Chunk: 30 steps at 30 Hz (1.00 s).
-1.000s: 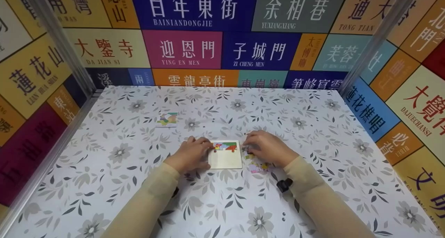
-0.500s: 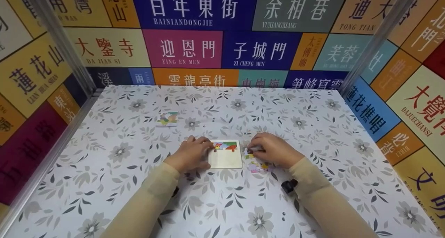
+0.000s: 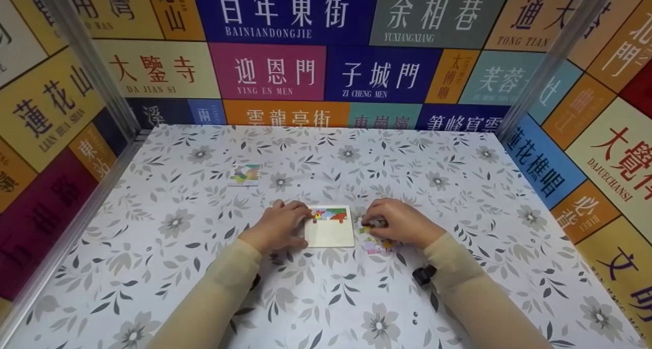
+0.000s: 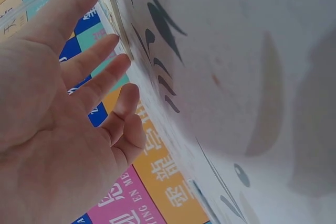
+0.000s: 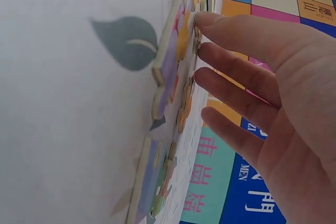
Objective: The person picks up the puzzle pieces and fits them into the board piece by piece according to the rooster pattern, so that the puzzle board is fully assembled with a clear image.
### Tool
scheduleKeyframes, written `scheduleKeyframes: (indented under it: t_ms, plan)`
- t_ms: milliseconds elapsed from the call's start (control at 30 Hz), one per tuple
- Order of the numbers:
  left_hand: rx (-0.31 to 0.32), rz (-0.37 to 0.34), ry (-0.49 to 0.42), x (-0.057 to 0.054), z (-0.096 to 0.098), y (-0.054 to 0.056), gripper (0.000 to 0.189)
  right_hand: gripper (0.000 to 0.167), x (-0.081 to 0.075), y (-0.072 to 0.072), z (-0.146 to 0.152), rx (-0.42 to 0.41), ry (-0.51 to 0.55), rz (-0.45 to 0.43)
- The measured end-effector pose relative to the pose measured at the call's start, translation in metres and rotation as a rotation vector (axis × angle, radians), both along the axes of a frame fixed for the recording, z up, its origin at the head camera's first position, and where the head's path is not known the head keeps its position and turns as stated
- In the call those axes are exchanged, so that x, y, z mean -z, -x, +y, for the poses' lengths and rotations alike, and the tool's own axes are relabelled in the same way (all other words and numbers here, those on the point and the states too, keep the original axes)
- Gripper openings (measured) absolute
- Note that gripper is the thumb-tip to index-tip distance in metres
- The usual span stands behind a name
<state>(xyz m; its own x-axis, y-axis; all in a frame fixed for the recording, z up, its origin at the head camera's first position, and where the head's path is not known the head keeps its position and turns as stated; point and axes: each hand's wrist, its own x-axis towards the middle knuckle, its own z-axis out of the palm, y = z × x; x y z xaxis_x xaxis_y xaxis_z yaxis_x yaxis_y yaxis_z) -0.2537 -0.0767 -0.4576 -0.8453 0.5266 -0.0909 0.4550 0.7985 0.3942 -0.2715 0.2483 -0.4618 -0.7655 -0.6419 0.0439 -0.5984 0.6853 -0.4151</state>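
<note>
A small pale puzzle board (image 3: pixel 330 235) lies on the table, its top strip filled with coloured puzzle pieces (image 3: pixel 330 215). My left hand (image 3: pixel 277 225) rests along the board's left side, with the index finger near the upper corner and the thumb near the lower one. In the left wrist view the thumb touches the board's edge (image 4: pixel 119 17). My right hand (image 3: pixel 402 222) is over the loose puzzle pieces (image 3: pixel 376 246) right of the board. Between its thumb and index finger it pinches a dark puzzle piece (image 3: pixel 376 222), partly hidden. Other loose pieces (image 5: pixel 170 51) lie beside the fingers in the right wrist view.
A square colourful picture card (image 3: pixel 245 175) lies farther back on the left. The table (image 3: pixel 326 298) has a white cloth with grey flowers and leaves. Panels with large characters (image 3: pixel 270 74) stand behind and at both sides.
My right hand has moved slightly right and down from the board's upper right corner onto the loose pieces, its fingers drawing closer together. My left hand and the board stay still.
</note>
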Motion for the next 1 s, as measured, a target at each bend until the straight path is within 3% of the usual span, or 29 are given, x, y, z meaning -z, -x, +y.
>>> scheduleKeyframes:
  t_ms: [633,1000]
  plan:
    - [-0.04,-0.085,-0.063,0.0061,-0.0037,0.0019,0.06,0.015,0.001,-0.0042,-0.0031,0.055,-0.055,0.04]
    - [-0.006,-0.042,-0.053,0.0021,-0.0042,0.0034,0.057,0.021,-0.0018,-0.0055,-0.002,0.055,-0.016,0.03]
